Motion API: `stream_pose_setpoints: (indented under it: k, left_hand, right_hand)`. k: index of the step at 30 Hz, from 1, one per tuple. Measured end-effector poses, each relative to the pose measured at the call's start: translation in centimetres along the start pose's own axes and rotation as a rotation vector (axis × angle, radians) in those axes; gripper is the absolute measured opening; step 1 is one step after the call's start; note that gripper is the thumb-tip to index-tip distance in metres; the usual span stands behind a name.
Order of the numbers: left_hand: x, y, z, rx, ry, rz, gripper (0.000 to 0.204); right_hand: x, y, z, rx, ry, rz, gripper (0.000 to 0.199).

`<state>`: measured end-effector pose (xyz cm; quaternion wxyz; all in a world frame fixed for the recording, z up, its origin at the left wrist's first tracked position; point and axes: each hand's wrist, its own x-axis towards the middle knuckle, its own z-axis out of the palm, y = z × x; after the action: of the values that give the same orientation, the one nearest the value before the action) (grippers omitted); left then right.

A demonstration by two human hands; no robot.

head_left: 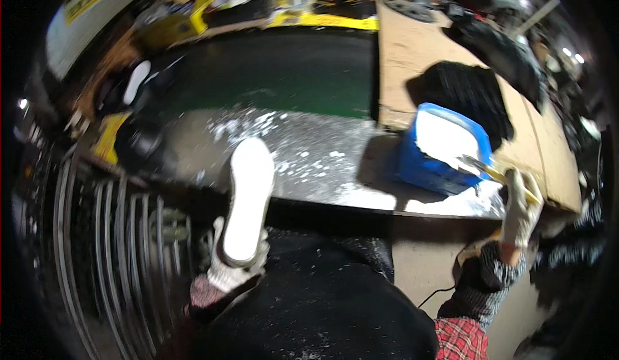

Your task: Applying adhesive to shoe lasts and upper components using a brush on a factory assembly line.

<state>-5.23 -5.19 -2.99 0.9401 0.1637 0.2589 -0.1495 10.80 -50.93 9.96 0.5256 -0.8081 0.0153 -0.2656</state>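
Observation:
My left hand (237, 275), in a pale knit glove, grips a white shoe sole (250, 186) at its heel end. The sole points away from me with its flat face up; whether an upper hangs beneath it is hidden. At the right, my gloved right hand (521, 208) is closed around the yellow handle of a brush (496, 173). The brush's far end reaches over the rim of a blue tub (431, 178) and meets the white paste (448, 137) inside; its bristles cannot be made out.
White splashes mark the grey front strip of the bench (309, 147). Behind it lies a dark green belt surface (290, 70). Another white sole (137, 81) rests at the far left. Brown board (403, 63) and black cloth (461, 96) lie beyond the tub. Metal rails (122, 250) stand at left.

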Motion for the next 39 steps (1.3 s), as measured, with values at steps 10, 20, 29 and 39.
stream_pose_setpoints:
  k: [10,20,29,39]
  left_hand:
    - [3.2,1.5,-6.7,-0.200,-0.408,-0.061,0.072]
    - [4.0,2.4,-8.3,-0.039,-0.303,-0.059,0.062]
    - [4.0,2.3,-7.2,-0.410,-0.439,-0.097,0.066]
    - [3.6,2.4,-1.5,-0.235,-0.255,0.093,0.050]
  right_hand:
    - [-8.4,-6.8,27.7,0.391,-0.976,-0.312,0.023]
    - [-7.1,-5.2,25.7,0.641,-1.097,0.005,0.009]
    - [-8.2,-11.3,26.6,0.228,-1.236,-0.643,0.018]
    - [-11.0,-10.2,22.7,0.450,-1.318,-0.530,0.021]
